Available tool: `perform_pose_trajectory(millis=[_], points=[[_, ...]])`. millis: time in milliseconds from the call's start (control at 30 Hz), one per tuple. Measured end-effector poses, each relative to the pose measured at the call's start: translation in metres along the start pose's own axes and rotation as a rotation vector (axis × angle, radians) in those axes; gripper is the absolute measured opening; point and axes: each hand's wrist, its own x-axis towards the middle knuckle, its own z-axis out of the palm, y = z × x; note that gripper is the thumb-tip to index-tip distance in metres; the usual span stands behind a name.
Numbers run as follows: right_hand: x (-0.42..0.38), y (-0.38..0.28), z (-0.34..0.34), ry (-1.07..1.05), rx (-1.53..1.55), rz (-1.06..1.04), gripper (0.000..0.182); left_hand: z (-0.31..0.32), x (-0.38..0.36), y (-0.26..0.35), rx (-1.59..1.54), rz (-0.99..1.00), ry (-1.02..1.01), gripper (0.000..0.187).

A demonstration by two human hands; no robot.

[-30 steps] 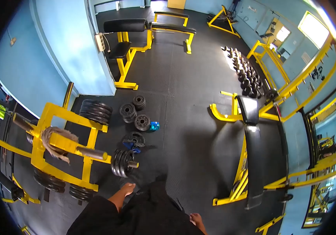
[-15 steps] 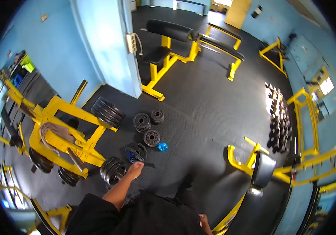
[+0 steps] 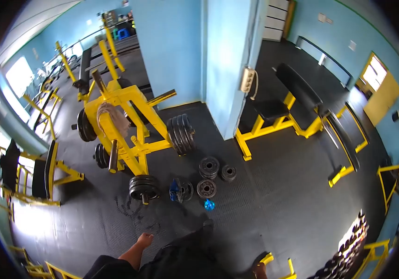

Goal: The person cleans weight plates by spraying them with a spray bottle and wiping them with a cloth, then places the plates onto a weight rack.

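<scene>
My left hand [image 3: 145, 239] hangs low in front of my body over the black rubber floor. Its fingers look loosely curled, with nothing visible in them. At the bottom edge, my right hand [image 3: 260, 270] is partly cut off beside a yellow bench frame [image 3: 267, 258]; its fingers cannot be made out. Ahead on the floor lie stacked black weight plates [image 3: 208, 168], a smaller plate stack [image 3: 228, 173] and more plates [image 3: 206, 189]. A blue bottle [image 3: 209, 204] stands near them. Some blue item [image 3: 175, 189] rests against another plate [image 3: 187, 191].
A yellow plate-loaded machine [image 3: 129, 100] carries black plates [image 3: 181, 135] and a draped towel [image 3: 112, 120]. Right of the blue pillar [image 3: 227, 69] stands a yellow bench with black pads [image 3: 297, 86]. A dumbbell rack [image 3: 348, 246] is at lower right.
My view has turned left, so the machine and plates appear further right. My left hand now appears lower, apart from the plates. Neither hand has visibly picked anything up.
</scene>
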Motion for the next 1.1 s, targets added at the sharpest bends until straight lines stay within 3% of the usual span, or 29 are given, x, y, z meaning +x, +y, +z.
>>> perform_pose_trajectory(millis=[67, 100, 167, 200, 233, 267, 333, 400, 467, 567, 633, 767, 833, 967, 1100], points=[[0.029, -0.032, -0.041, -0.006, -0.745, -0.501, 0.020, 0.015, -0.014, 0.025, -0.139, -0.325, -0.075, 0.050], [0.055, -0.043, -0.039, 0.000, 0.031, -0.075, 0.036, 0.021, -0.011, 0.038, -0.154, -0.334, -0.073, 0.050], [0.074, -0.083, -0.065, -0.092, 0.321, -0.208, 0.038, 0.052, -0.007, 0.051, -0.128, -0.383, -0.009, 0.047], [0.087, -0.111, -0.069, 0.136, 0.302, -0.209, 0.026, 0.066, 0.013, 0.049, -0.137, -0.390, -0.030, 0.047], [0.080, -0.139, -0.099, 0.133, 0.165, -0.433, 0.037, 0.081, 0.043, 0.042, 0.197, -0.108, -0.107, 0.046], [0.046, -0.188, -0.147, 0.101, 0.229, -0.451, 0.043, 0.102, 0.057, 0.046, 0.517, 0.192, -0.178, 0.044], [0.056, -0.217, -0.176, -0.021, 0.341, -0.501, 0.045, 0.113, 0.082, 0.090, 0.167, 0.051, -0.112, 0.043], [0.049, -0.239, -0.220, -0.050, 0.270, -0.494, 0.044, 0.129, 0.111, 0.135, -0.166, 0.032, 0.103, 0.042], [0.069, -0.256, -0.248, -0.083, 0.186, -0.529, 0.044, 0.099, 0.092, 0.236, -0.579, -0.029, 0.195, 0.044], [0.118, -0.258, -0.275, -0.235, 0.058, -0.534, 0.045, 0.081, 0.086, 0.314, -0.671, -0.064, 0.287, 0.043], [0.159, -0.248, -0.292, -0.317, -0.051, -0.552, 0.046, 0.097, 0.082, 0.333, -0.925, -0.064, 0.351, 0.041], [0.241, -0.266, -0.329, -0.449, -0.335, -0.639, 0.048, 0.138, 0.042, 0.348, -0.873, -0.237, 0.416, 0.041], [0.294, -0.263, -0.330, -0.342, -0.406, -0.718, 0.050, 0.165, 0.021, 0.339, -0.888, -0.323, 0.411, 0.042], [0.314, -0.331, -0.334, -0.327, -0.436, -0.738, 0.053, 0.208, -0.007, 0.336, -1.019, -0.496, 0.431, 0.046], [0.318, -0.405, -0.274, -0.386, -0.471, -0.874, 0.061, 0.230, 0.003, 0.313, -1.072, -0.561, 0.469, 0.049]])
